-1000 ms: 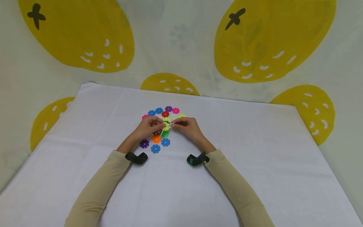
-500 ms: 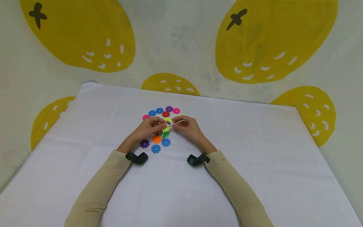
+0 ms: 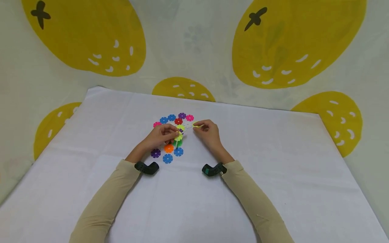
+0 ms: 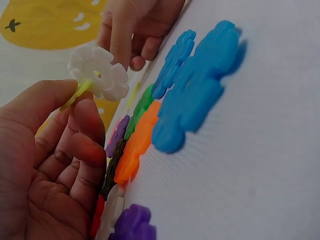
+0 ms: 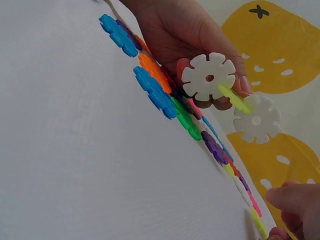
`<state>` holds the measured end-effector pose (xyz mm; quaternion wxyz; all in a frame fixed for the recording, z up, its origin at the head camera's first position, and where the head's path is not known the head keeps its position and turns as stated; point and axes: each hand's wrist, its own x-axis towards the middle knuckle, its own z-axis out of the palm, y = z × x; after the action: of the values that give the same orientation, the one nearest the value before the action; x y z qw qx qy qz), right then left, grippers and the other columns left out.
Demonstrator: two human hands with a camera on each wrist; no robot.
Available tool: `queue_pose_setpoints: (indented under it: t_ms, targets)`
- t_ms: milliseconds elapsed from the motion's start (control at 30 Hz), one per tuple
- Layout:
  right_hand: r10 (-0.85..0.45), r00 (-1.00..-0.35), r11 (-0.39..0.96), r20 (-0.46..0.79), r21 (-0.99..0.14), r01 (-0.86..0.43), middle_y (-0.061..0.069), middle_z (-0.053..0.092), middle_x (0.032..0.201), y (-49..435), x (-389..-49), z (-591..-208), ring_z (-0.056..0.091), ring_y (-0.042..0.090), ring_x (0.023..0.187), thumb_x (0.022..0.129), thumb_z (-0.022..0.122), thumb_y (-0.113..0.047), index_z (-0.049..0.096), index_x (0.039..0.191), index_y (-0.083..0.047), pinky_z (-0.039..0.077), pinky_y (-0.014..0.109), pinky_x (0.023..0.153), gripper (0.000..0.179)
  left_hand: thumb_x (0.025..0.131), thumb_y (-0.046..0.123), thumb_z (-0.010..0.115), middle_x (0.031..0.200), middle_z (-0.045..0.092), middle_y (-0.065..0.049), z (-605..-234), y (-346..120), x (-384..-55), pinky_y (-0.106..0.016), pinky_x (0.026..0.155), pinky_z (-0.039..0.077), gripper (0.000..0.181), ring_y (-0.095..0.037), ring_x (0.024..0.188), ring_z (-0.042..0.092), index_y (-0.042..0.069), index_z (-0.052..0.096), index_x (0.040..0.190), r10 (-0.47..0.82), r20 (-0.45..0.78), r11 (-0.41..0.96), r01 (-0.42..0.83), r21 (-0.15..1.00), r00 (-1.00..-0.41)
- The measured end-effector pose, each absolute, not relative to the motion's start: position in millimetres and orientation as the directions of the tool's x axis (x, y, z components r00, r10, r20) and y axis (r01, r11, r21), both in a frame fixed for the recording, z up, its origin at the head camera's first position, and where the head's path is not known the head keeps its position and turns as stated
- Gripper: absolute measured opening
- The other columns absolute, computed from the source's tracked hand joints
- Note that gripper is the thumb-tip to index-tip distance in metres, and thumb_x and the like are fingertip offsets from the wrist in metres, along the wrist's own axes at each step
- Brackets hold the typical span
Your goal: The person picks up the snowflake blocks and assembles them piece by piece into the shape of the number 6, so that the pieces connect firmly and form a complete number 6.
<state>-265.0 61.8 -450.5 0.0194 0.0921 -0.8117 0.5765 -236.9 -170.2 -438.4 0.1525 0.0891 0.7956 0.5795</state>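
My left hand (image 3: 162, 134) pinches a yellow notched snowflake disc (image 5: 236, 99) between thumb and forefinger. Two white snowflake discs are slotted onto its edges: one white disc (image 5: 200, 80) nearer the right wrist camera, another white disc (image 5: 260, 125) farther off. They are held up over the other discs. My right hand (image 3: 209, 135) is apart from this piece, a little to its right. Its thumb and forefinger are spread around the edge of a loose yellow disc (image 5: 258, 222) on the cloth, fingertips right beside it.
Loose snowflake discs lie on the white cloth (image 3: 258, 189): blue discs (image 3: 167, 158) at the front, an orange disc (image 3: 169, 148), a purple disc (image 3: 156, 153), a red disc (image 3: 178, 121) and a pink disc (image 3: 189, 117) farther back. A fruit-patterned curtain (image 3: 188, 50) hangs behind.
My right hand has let go of the white piece and moved right and back, to the loose yellow disc. My left hand stays nearly in place, still holding the joined discs.
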Motion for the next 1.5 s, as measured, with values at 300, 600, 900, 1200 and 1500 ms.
queue_pose_setpoints:
  t_ms: [300,600,900,1200,1500]
  targets:
    - [-0.079,-0.992,0.460,0.093,-0.880,-0.119,0.011,0.050,0.097,60.7,-270.7,-449.5,0.046,0.018,0.082,0.088,0.071,-0.008,0.070,0.116,-0.003,0.037,0.028,0.073,0.029,0.095,0.024,0.066,0.085,0.065,-0.008,-438.2,-169.7,-237.4,-0.019,0.064,0.049,0.032,-0.020,0.073,0.058,0.006,0.066,0.121,0.316,-0.164,0.310,-0.061,0.949,-0.934]
    - [-0.105,-0.994,0.534,0.032,-0.841,-0.084,0.014,0.048,0.111,61.3,-275.5,-449.2,0.045,0.019,0.081,0.090,0.071,-0.013,0.064,0.126,0.000,0.037,0.026,0.071,0.039,0.095,0.025,0.065,0.088,0.065,-0.008,-439.5,-170.8,-236.3,-0.020,0.066,0.050,0.032,-0.020,0.074,0.058,0.005,0.065,0.119,0.324,-0.148,0.334,-0.033,0.942,-0.934]
    - [-0.112,-0.993,0.540,0.033,-0.837,-0.089,0.012,0.052,0.105,61.4,-274.8,-447.1,0.047,0.018,0.080,0.089,0.072,-0.014,0.067,0.119,-0.003,0.037,0.025,0.070,0.033,0.095,0.024,0.065,0.089,0.065,-0.008,-439.8,-171.4,-235.8,-0.019,0.066,0.050,0.031,-0.020,0.075,0.058,0.004,0.065,0.119,0.337,-0.127,0.331,-0.009,0.944,-0.933]
    - [-0.109,-0.989,0.401,0.095,-0.907,-0.132,0.014,0.065,0.103,65.0,-275.0,-451.6,0.056,0.018,0.082,0.089,0.070,-0.009,0.065,0.112,-0.001,0.044,0.018,0.069,0.025,0.095,0.025,0.065,0.090,0.065,-0.007,-439.1,-170.4,-235.6,-0.020,0.067,0.051,0.032,-0.020,0.075,0.058,0.004,0.064,0.119,0.333,-0.134,0.331,-0.017,0.943,-0.933]
    - [-0.196,-0.981,0.124,-0.006,-0.992,-0.019,0.010,0.062,0.094,65.6,-269.9,-448.3,0.058,0.012,0.063,0.094,0.066,-0.014,0.066,0.117,-0.005,0.048,0.018,0.056,0.025,0.095,0.023,0.065,0.085,0.064,-0.008,-440.6,-170.3,-236.2,-0.020,0.066,0.051,0.029,-0.021,0.073,0.058,0.003,0.066,0.116,0.318,-0.112,0.348,0.006,0.937,-0.941]
